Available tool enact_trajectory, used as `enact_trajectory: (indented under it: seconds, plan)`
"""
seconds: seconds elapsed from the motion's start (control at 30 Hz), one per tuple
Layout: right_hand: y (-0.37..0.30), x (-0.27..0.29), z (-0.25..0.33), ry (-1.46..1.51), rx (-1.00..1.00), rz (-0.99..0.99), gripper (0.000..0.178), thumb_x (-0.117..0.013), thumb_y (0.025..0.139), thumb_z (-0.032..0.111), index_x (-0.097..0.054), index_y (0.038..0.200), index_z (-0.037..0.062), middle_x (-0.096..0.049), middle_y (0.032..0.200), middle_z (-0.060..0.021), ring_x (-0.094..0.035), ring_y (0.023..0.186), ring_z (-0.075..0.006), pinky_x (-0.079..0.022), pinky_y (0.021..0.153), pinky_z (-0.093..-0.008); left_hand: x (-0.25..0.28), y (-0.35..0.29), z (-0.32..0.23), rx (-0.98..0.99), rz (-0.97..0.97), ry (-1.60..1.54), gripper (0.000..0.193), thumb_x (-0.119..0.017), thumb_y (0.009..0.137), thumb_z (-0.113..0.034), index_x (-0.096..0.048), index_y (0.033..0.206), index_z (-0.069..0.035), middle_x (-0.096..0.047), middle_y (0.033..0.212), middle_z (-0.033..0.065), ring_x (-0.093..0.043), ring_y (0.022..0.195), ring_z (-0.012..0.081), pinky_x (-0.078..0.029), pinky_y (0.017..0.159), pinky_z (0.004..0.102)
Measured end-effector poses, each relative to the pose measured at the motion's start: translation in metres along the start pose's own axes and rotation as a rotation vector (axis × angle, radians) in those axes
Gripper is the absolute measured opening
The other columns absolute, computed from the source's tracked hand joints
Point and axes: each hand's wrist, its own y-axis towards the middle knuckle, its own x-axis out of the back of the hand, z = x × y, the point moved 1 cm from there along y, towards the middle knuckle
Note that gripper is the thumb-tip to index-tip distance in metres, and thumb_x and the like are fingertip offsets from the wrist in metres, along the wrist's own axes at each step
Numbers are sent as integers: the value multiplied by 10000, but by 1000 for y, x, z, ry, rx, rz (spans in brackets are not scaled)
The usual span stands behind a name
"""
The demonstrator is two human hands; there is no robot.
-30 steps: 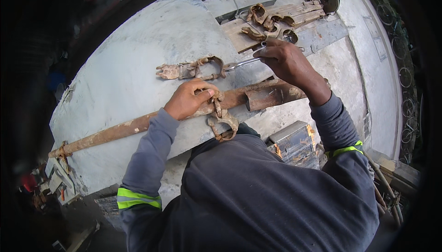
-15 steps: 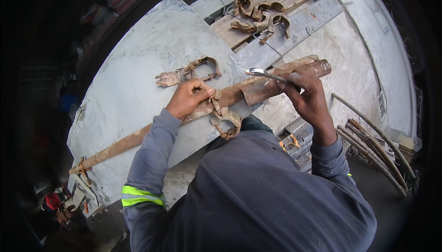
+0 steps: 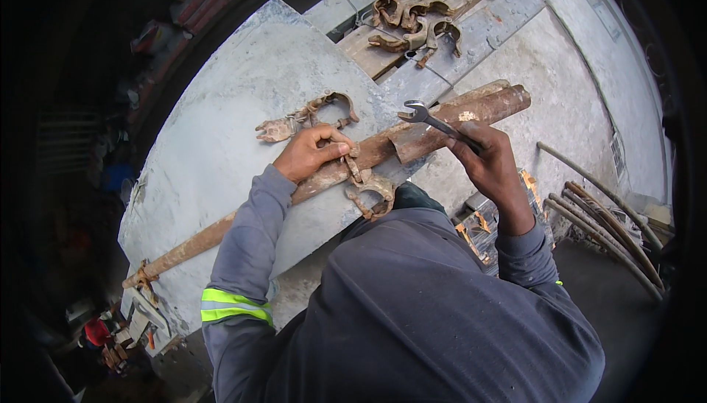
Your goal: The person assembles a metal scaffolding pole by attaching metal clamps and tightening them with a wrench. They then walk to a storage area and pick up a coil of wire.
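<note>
Left hand (image 3: pixel 313 154): thumb and fingers pinched on the upper end of a rusty clamp (image 3: pixel 381 183), which lies against the long pipe (image 3: pixel 324 182), ring on the pipe's near side. Right hand (image 3: pixel 486 158): fingers closed round a spanner (image 3: pixel 442 126), open end just past the pipe's far edge, apart from the clamp. Judged best: clamp held firmly to the pipe, spanner seated squarely before any pull, pinched fingertips clear. Beyond the pipe, on the worktop (image 3: pixel 221 108), a second clamp (image 3: pixel 278 130). No readable brand, label or writing.
</note>
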Motion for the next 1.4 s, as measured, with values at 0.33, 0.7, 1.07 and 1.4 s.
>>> enact_trajectory:
  seconds: [0.33,0.7,1.07,1.4]
  plan:
    - [-5,-7,0,85,-70,10,149,-735,942,64,-679,996,-63,-640,787,-94,-575,765,-120,-479,688,-318,18,9,-19,-72,317,130,241,-569,1044,-206,-619,1235,-68,-612,1164,61,-571,1067,173,-456,972,342]
    - [39,13,75,-827,370,439,113,-621,873,35,-728,906,43,-690,879,-132,-715,753,-314,-564,656,-402,5,-23,-13,-161,-79,269,398,-521,1078,-361,-553,1348,-70,-593,1197,141,-573,1126,277,-437,1027,398]
    - [65,-73,184,-1366,513,887,155,-626,949,107,-709,1020,-3,-692,873,-155,-733,780,-233,-580,641,-356,-39,-92,34,-180,-614,665,504,-816,824,-344,-666,1220,-73,-669,1032,112,-665,967,320,-530,841,437]
    - [59,-173,208,-1485,1156,878,132,-729,771,158,-717,729,34,-667,713,-83,-670,683,-216,-502,625,-354,-40,-99,40,-193,-616,626,346,-802,810,-317,-696,1044,-86,-674,936,81,-683,960,286,-514,904,426]
